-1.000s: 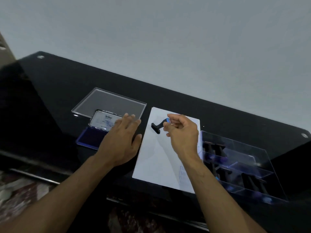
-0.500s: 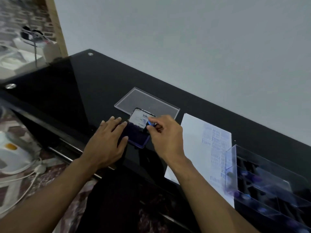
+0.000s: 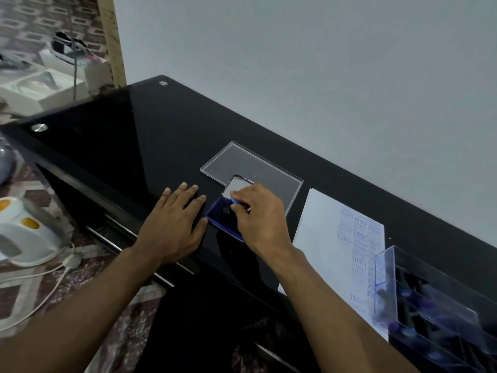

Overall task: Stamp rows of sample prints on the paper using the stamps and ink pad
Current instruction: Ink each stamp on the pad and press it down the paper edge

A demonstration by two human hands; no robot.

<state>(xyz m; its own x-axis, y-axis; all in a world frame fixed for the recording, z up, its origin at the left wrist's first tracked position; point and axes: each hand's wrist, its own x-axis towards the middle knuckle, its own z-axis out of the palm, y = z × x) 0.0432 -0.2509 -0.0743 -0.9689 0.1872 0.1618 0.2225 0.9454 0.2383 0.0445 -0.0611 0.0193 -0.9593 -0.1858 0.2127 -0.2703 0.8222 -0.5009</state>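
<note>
- Right hand [image 3: 259,214] — fingers curled, pinching a stamp [image 3: 233,204] by its blue-tipped handle; the dark base sits down on the pad [image 3: 223,219].
- Stamp is mostly hidden by the fingers; the handle appears to stand up off the pad, tilted a little toward the wall. The long axis of its base cannot be made out.
- Pad: blue, open, its lid [image 3: 236,185] hinged up at the far end. Long axis runs from the near table edge toward the wall, skewed right.
- Left hand [image 3: 174,224] — flat on the table [image 3: 139,146], fingers straight and slightly spread, holding nothing; fingertips point to the wall, and its right edge is just beside the pad's left edge.
- Paper [image 3: 322,238] lies right of the pad, apart from it; long axis runs near-to-far. Blue prints fill columns along its right part.
- Clear tray [image 3: 430,300] with dark stamps stands at the paper's right edge, overlapping it.
- Clear cover [image 3: 242,162] lies flat behind the pad.
</note>
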